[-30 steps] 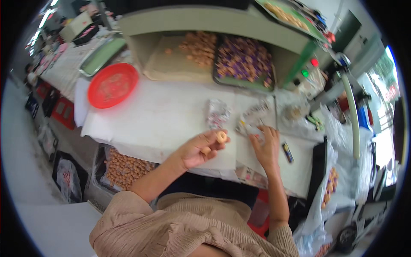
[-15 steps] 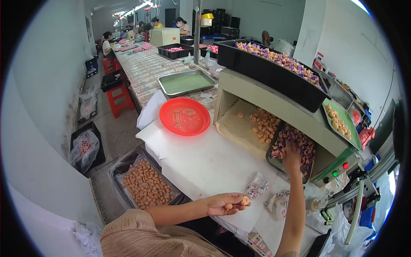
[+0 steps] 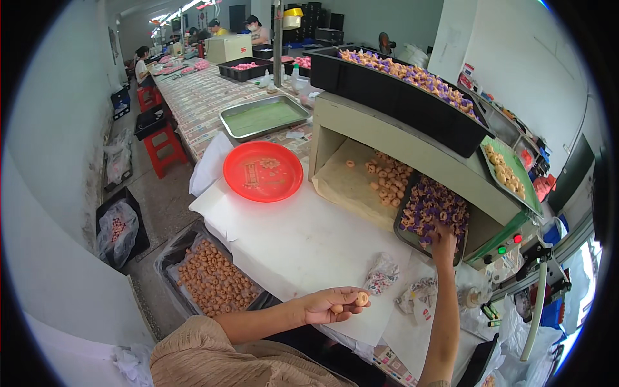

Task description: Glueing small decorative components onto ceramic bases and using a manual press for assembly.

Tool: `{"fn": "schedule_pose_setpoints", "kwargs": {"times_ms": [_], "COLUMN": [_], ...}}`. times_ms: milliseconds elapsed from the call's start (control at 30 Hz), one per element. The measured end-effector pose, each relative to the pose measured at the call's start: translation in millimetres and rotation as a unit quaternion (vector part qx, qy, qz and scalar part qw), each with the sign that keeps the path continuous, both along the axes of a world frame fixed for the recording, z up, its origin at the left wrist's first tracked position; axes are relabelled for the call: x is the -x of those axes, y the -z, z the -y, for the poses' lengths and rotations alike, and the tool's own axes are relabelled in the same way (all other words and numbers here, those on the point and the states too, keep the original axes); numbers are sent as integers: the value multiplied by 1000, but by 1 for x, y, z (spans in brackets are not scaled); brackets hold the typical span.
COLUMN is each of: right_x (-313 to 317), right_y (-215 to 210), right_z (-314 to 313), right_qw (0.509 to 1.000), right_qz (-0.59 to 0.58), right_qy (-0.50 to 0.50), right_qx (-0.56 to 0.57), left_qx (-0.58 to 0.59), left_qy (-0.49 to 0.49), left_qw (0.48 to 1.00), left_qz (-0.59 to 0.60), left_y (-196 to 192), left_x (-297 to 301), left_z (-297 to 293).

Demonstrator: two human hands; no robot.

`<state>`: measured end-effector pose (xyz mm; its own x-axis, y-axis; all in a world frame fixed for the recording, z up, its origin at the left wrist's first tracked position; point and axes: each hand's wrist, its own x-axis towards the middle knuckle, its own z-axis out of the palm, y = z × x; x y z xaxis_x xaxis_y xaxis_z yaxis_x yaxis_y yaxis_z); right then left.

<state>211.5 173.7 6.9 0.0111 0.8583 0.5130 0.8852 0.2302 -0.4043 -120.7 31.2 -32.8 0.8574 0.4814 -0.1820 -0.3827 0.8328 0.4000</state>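
Observation:
Over the front edge of the white-covered table, my left hand (image 3: 327, 306) is closed round small tan ring-shaped pieces (image 3: 362, 298). One sits at the fingertips and another lower against the fingers. My right hand (image 3: 443, 246) reaches into the near part of a dark tray (image 3: 410, 240) heaped with small purple and tan pieces (image 3: 433, 205). Its fingers are bent and drawn together among them, and whatever they pinch is hidden. The tray stands at the mouth of a beige box-shaped machine (image 3: 361, 122), beside a pile of tan rings (image 3: 390, 184) on brownish paper.
A red round basin (image 3: 263, 188) lies left of the machine, with a green-lined metal tray (image 3: 264, 118) behind. A black bin (image 3: 400, 84) of purple and tan pieces tops the machine. Below left stands a lined crate (image 3: 216, 277) of tan rings. Plastic bags (image 3: 382, 274) lie nearby.
My right hand has drawn back toward the tray's near end, its fingers going from spread over the pieces to bunched. My left hand still holds the tan rings. The whole view has shifted slightly.

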Motion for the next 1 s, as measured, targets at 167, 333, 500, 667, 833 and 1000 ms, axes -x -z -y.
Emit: {"fn": "schedule_pose_setpoints", "kwargs": {"times_ms": [167,333,500,667,833,1000], "right_x": [6,7,-9,-47,-49,-45], "right_y": [-12,-12,15,50,62,64], "right_z": [23,65,114,162,190,213], "right_qw": [990,894,786,779,855,889], "right_qz": [-64,-410,-585,-588,-494,-431], "right_qy": [-18,-143,-144,-138,-94,-71], "right_qx": [-125,108,137,165,128,140], "left_qx": [12,13,16,30,13,5], "left_qy": [9,-9,18,63,70,73], "left_qw": [1000,1000,1000,997,997,997], "left_qz": [3,-4,6,14,-7,-31], "left_y": [13,33,44,52,59,65], "left_x": [-23,-62,-114,-161,-183,-189], "left_z": [-12,-37,-53,-47,-39,-34]}}
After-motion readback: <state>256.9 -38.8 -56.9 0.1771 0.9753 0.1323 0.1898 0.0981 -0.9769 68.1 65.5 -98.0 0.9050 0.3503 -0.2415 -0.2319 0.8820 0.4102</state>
